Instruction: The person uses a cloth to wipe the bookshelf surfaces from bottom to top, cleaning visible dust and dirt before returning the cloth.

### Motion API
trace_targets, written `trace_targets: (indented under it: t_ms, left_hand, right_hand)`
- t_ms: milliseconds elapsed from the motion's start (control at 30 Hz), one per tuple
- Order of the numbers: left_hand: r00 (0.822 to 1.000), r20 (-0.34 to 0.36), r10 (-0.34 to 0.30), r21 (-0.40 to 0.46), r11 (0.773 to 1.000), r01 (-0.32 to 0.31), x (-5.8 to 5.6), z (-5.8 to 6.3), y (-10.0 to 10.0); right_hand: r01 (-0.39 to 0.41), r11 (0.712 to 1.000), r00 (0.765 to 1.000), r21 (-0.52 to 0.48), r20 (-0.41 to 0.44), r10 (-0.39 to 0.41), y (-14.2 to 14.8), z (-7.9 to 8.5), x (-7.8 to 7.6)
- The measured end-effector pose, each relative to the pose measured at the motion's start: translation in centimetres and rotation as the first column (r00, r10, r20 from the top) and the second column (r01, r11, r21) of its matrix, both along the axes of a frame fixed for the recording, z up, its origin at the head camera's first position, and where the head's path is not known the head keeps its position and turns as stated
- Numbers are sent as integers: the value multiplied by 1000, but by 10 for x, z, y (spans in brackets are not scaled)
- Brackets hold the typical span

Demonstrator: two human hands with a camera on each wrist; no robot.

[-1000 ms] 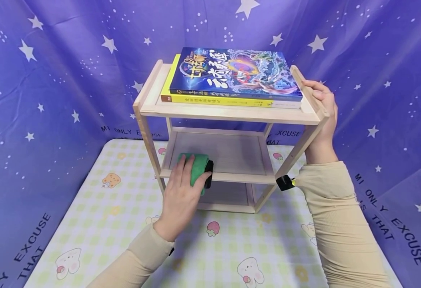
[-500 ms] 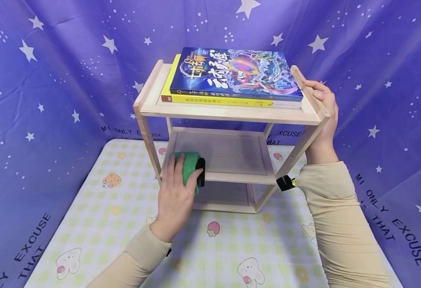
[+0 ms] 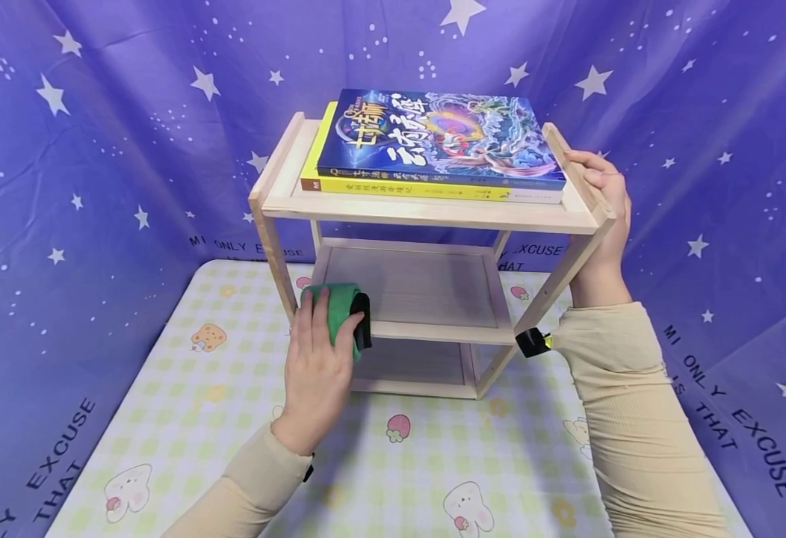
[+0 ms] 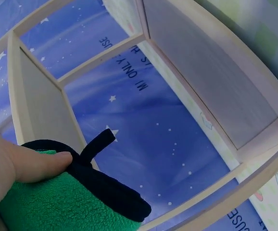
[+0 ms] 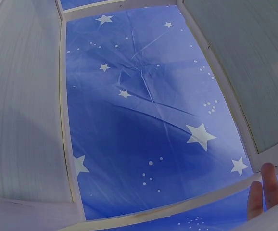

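My left hand (image 3: 315, 373) grips a folded green cloth (image 3: 343, 308) with black edging, at the left front of the middle tier of a wooden shelf rack (image 3: 426, 215). Up close in the left wrist view, the thumb lies over the black edging of the cloth (image 4: 67, 204). The other fingers are spread across the green side in the head view. At the rack's upper right, my right hand (image 3: 604, 232) holds the side frame, with its thumb hidden; several fingertips (image 5: 270, 185) show by the wooden edge in the right wrist view.
On the top tier lies a blue illustrated book (image 3: 433, 138) over a yellow book (image 3: 420, 187). The rack stands on a checked, cartoon-printed tablecloth (image 3: 184, 418). Purple star-printed curtains (image 3: 131, 149) close in the back and both sides.
My left hand has slid the green cloth leftward along the middle tier to its left front corner. The right hand, the rack and the books have stayed put.
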State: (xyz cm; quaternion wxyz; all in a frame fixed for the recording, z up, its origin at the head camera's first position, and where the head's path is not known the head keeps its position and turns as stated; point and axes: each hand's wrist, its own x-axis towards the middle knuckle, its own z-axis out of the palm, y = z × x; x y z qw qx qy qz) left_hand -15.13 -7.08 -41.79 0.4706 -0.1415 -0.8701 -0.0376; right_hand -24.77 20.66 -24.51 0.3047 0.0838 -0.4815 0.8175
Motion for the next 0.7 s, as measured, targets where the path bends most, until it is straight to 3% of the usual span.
trace_targets:
  t_ms: [267,700]
  left_hand:
    - [994,59,-89,-2,996,90,0,6,-5]
    - [971,211,-112,24,994,110,2,20,0]
  right_hand:
    - [-5,1000,1000,-14,-1,5,1,-1,0]
    - [-26,1000,1000,-15,-14,25,0,0,0]
